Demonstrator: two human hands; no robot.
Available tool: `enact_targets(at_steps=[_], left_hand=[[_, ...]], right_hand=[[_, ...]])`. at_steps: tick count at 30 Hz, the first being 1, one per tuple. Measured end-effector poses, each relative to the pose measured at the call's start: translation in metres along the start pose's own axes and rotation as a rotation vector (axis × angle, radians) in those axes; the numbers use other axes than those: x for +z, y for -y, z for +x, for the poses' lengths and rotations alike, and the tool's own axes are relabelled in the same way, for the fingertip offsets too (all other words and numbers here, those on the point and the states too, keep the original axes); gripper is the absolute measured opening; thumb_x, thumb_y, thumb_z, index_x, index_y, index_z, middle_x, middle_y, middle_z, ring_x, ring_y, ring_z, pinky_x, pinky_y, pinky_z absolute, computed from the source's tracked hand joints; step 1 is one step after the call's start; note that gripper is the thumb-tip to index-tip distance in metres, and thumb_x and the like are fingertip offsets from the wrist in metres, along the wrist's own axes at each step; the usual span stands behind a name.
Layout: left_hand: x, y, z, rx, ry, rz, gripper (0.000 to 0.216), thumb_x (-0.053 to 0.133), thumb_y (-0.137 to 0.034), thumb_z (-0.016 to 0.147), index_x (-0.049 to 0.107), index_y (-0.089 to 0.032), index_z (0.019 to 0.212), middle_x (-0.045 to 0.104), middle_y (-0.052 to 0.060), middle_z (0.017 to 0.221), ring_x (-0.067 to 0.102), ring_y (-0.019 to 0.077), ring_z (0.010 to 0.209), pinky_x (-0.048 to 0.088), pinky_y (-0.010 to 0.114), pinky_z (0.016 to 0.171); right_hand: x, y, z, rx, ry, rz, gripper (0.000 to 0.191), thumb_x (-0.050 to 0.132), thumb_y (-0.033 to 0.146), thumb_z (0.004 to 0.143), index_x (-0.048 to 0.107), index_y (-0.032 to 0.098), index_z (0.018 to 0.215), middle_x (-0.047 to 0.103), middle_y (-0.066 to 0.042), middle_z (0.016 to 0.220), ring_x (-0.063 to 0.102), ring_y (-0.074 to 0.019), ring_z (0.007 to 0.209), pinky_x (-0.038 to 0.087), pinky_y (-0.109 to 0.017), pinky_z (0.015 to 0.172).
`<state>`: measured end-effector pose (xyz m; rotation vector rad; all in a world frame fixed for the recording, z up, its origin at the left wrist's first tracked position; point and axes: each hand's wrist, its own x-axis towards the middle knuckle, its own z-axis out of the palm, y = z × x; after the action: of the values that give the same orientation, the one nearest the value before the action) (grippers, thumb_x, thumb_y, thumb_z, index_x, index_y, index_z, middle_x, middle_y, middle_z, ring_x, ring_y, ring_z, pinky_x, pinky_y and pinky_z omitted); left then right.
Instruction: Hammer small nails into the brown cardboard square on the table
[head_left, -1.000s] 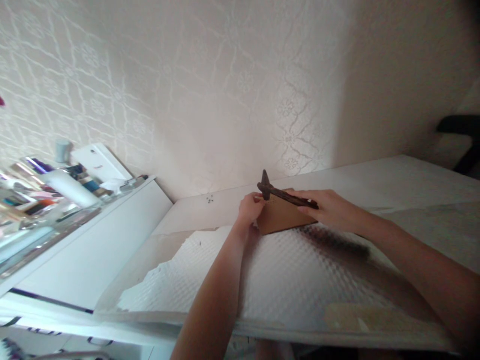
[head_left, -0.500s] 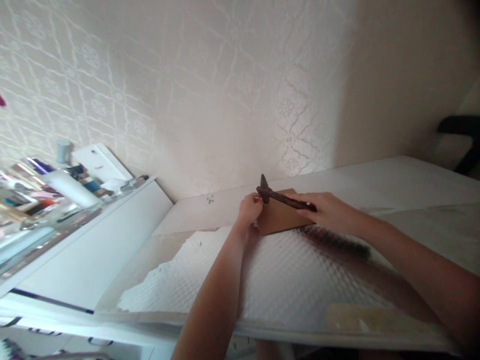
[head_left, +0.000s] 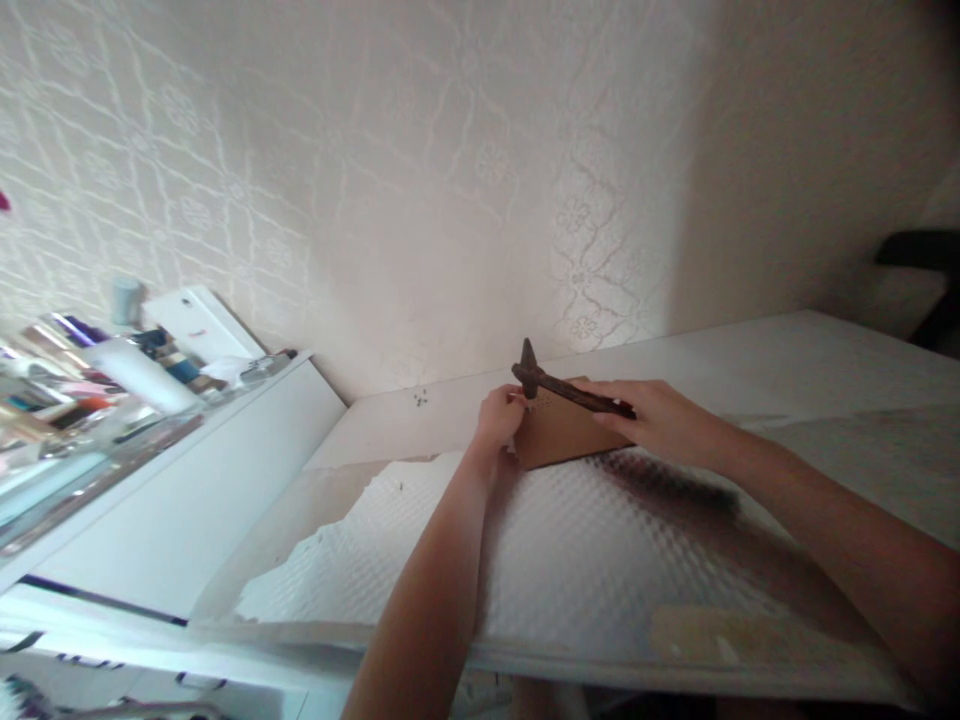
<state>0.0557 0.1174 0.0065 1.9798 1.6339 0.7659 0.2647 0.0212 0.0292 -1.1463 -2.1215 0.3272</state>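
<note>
Nearest in, the white sheet (head_left: 555, 570) spreads across the surface (head_left: 757, 365), and there's the brown board (head_left: 562, 438) at its far side! Right hand (head_left: 660, 415) wrapped snugly round the hammer (head_left: 565, 388) by its handle; left hand (head_left: 501, 415) curled at the board's left edge, whether pinching anything I can't tell. Good form here, I'd say: short, square taps, fingertips clear of the head, board steady. And the hammer, over the board's far left part, has its long axis running from the right hand leftward and slightly far, head at the left, tapered end up. Farther left, small dark bits (head_left: 420, 398)!
</note>
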Motion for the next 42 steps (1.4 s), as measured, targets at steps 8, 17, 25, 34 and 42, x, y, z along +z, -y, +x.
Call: enact_targets(at_steps=[8, 17, 25, 34, 42], left_hand=[[-0.002, -0.001, -0.001, -0.006, -0.004, 0.01, 0.032, 0.045, -0.019, 0.078, 0.07, -0.016, 0.099, 0.071, 0.008, 0.095, 0.064, 0.0197, 0.089, 0.047, 0.028, 0.079], [-0.003, -0.005, -0.003, -0.02, -0.018, 0.004, 0.033, 0.045, -0.017, 0.078, 0.069, -0.015, 0.099, 0.071, 0.008, 0.095, 0.064, 0.0191, 0.088, 0.047, 0.026, 0.076], [-0.003, -0.004, -0.003, -0.018, -0.025, -0.01, 0.032, 0.046, -0.016, 0.077, 0.069, -0.015, 0.1, 0.072, 0.007, 0.092, 0.064, 0.0189, 0.088, 0.046, 0.026, 0.077], [-0.005, -0.008, -0.005, -0.039, -0.028, 0.021, 0.033, 0.047, -0.017, 0.078, 0.069, -0.014, 0.102, 0.071, 0.009, 0.095, 0.064, 0.0198, 0.089, 0.046, 0.026, 0.077], [-0.007, -0.011, -0.007, -0.049, -0.03, -0.01, 0.032, 0.048, -0.015, 0.077, 0.069, -0.014, 0.101, 0.072, 0.008, 0.092, 0.064, 0.0193, 0.089, 0.046, 0.026, 0.077]], right_hand=[[0.0, 0.002, 0.0, 0.018, 0.035, 0.001, 0.055, 0.048, 0.015, 0.081, 0.051, 0.032, 0.133, 0.065, 0.002, 0.116, 0.062, -0.0216, 0.101, 0.048, -0.033, 0.087], [0.001, 0.0, 0.0, 0.009, 0.035, -0.014, 0.054, 0.047, 0.016, 0.082, 0.05, 0.032, 0.134, 0.065, 0.002, 0.116, 0.063, -0.0209, 0.099, 0.048, -0.031, 0.085], [0.001, 0.0, 0.0, 0.0, 0.03, 0.007, 0.054, 0.047, 0.016, 0.083, 0.049, 0.031, 0.134, 0.063, 0.002, 0.121, 0.06, -0.0215, 0.106, 0.046, -0.033, 0.09], [0.001, 0.002, 0.0, -0.011, 0.026, -0.004, 0.052, 0.047, 0.017, 0.084, 0.049, 0.031, 0.134, 0.064, 0.002, 0.118, 0.061, -0.0214, 0.104, 0.046, -0.031, 0.088], [0.001, -0.001, 0.0, -0.014, 0.025, 0.019, 0.051, 0.046, 0.017, 0.084, 0.05, 0.03, 0.134, 0.063, 0.002, 0.12, 0.058, -0.0217, 0.109, 0.045, -0.032, 0.092]])
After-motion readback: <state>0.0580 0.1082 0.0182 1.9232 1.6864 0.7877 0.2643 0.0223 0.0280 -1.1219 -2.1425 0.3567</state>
